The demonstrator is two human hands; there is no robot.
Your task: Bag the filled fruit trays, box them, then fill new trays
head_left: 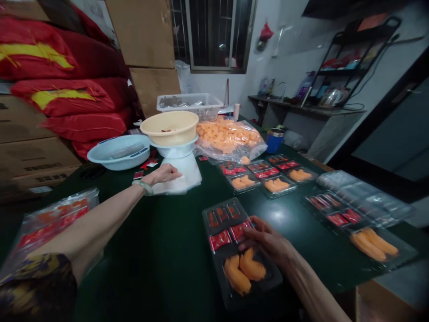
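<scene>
My left hand [163, 174] lies on a stack of white sheets [182, 179], fingers extended, with a pale green bangle [143, 187] on its wrist. My right hand [264, 239] rests over a black plastic tray [246, 286], its fingers on a red sachet [240, 231]. That tray holds orange pieces of dried fruit [244, 268] and several red sachets. Similar trays [254, 179] stand in a row farther along the dark green table [167, 223], and a partly lidded one [355, 219] lies at the right.
A clear bag of orange pieces [228, 139] lies behind the trays, next to a cream bowl [170, 127] stacked on a white one. A pale blue basin [117, 152], a white basket [189, 105], a blue cup [275, 140], red bags [67, 89] and cardboard cartons [33, 156] surround the table.
</scene>
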